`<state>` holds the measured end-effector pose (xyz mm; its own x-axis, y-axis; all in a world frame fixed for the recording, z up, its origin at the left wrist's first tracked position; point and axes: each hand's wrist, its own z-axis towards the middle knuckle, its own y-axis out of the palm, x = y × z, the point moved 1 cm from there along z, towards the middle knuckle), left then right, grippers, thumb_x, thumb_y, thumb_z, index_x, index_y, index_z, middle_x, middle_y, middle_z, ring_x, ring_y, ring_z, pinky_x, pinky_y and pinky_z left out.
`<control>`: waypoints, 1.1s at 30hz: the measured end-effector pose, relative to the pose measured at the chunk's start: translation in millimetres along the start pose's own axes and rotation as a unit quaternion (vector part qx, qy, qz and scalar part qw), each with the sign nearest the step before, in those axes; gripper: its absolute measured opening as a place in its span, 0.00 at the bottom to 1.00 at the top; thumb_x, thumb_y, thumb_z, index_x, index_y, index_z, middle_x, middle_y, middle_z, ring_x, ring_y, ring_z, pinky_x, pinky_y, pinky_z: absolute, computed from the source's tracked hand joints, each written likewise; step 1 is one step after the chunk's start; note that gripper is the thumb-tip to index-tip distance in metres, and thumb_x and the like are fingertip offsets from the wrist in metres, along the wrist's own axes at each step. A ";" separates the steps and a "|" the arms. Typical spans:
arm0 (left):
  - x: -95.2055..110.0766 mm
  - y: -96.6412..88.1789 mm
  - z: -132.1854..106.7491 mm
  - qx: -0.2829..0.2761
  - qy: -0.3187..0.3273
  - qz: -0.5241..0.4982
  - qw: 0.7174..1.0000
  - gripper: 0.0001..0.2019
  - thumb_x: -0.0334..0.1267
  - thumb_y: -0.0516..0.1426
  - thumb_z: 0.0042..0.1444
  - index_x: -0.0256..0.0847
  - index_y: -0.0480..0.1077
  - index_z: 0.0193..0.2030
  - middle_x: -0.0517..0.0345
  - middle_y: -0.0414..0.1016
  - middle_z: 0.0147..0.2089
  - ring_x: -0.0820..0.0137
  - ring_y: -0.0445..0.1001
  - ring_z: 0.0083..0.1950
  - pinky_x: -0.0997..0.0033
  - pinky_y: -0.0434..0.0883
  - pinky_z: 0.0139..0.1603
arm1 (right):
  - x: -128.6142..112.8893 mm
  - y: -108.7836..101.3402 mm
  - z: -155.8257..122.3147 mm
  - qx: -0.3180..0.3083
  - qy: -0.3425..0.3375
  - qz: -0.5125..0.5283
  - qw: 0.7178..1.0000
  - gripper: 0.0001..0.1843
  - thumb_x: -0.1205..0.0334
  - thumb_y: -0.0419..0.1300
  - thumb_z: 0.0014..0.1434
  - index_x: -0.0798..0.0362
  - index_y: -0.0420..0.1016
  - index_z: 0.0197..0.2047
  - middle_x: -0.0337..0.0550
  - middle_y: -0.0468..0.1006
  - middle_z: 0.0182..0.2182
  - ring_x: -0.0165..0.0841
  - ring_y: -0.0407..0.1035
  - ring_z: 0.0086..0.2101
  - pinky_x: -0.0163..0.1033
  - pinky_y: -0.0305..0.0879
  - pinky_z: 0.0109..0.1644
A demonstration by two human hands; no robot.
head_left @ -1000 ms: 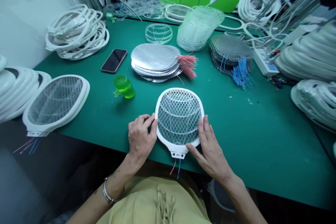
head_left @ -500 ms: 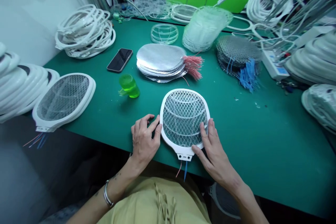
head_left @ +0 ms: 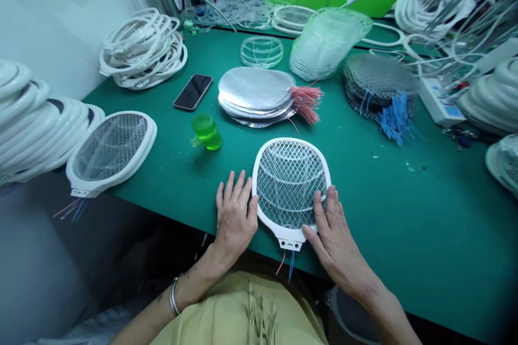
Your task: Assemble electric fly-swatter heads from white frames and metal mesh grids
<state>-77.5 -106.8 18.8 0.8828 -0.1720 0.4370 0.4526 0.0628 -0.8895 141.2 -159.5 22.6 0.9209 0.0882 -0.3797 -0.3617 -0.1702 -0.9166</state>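
A white mosquito-swatter head (head_left: 292, 186) with a metal mesh lies flat near the front edge of the green table (head_left: 388, 226). One red and one blue wire stick out of its neck, towards me. My left hand (head_left: 235, 215) rests with fingers stretched out along the left rim, thumb at the frame. On the other side my right hand (head_left: 334, 232) lies with its fingers extended over the lower right rim, fingertips reaching onto the mesh. Neither hand is closed round the frame.
Behind the frame lie silver mesh sheets (head_left: 254, 89) with red wires and dark mesh sheets (head_left: 376, 78) with blue wires. A green cup-like object (head_left: 207, 132) and a phone (head_left: 193, 91) are to the left. Finished-looking swatter heads (head_left: 111, 151) overhang the left edge.
My left hand's fingers have straightened from a curled pose and now lie flatter beside the frame. The right hand stays on the rim. The whole view has shifted slightly.
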 end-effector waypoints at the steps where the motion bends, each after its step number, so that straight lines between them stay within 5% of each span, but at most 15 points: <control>1: 0.3 0.8 0.2 -0.002 -0.003 -0.004 1.000 0.21 0.40 0.46 0.67 0.42 0.61 0.66 0.51 0.56 0.70 0.57 0.48 0.73 0.42 0.48 0.70 | 0.3 0.2 0.1 0.001 -0.001 -0.006 1.000 0.37 0.49 0.40 0.69 0.47 0.19 0.71 0.42 0.16 0.70 0.47 0.21 0.68 0.61 0.36 0.69; 8: -5.7 -11.3 7.4 -0.075 0.072 0.014 0.995 0.24 0.38 0.41 0.70 0.43 0.48 0.72 0.58 0.50 0.72 0.63 0.39 0.75 0.43 0.33 0.72 | 2.4 -1.8 0.4 0.000 -0.016 -0.061 0.998 0.39 0.45 0.40 0.68 0.48 0.20 0.71 0.42 0.23 0.71 0.45 0.23 0.68 0.58 0.42 0.69; 14: -19.4 -28.8 16.6 -0.145 0.181 0.034 0.972 0.37 0.55 0.49 0.65 0.38 0.41 0.73 0.48 0.43 0.74 0.57 0.38 0.75 0.41 0.29 0.70 | 0.1 0.5 -0.8 0.010 -0.006 -0.046 0.999 0.53 0.33 0.48 0.60 0.51 0.21 0.72 0.45 0.23 0.71 0.49 0.21 0.68 0.61 0.41 0.68; 26: -18.9 -30.1 10.8 -0.165 0.120 -0.011 0.979 0.36 0.55 0.51 0.64 0.45 0.42 0.73 0.50 0.49 0.73 0.57 0.42 0.74 0.39 0.33 0.70 | -3.6 -0.2 0.1 0.015 -0.001 -0.049 0.999 0.53 0.33 0.49 0.59 0.50 0.22 0.72 0.45 0.26 0.71 0.49 0.26 0.68 0.59 0.48 0.67; 33: -19.9 -29.1 11.1 -0.165 0.129 -0.003 0.978 0.36 0.55 0.49 0.65 0.46 0.39 0.73 0.50 0.41 0.74 0.57 0.37 0.75 0.39 0.33 0.70 | -4.8 -1.3 0.4 0.020 -0.009 -0.090 0.996 0.54 0.30 0.47 0.58 0.53 0.24 0.72 0.47 0.29 0.71 0.46 0.28 0.68 0.57 0.50 0.67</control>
<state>-106.8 -94.3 37.4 0.7996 -0.4166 0.4325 0.3551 -0.2528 -0.9000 137.2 -159.3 25.6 0.9684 0.1323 -0.2113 -0.1974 -0.1110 -0.9740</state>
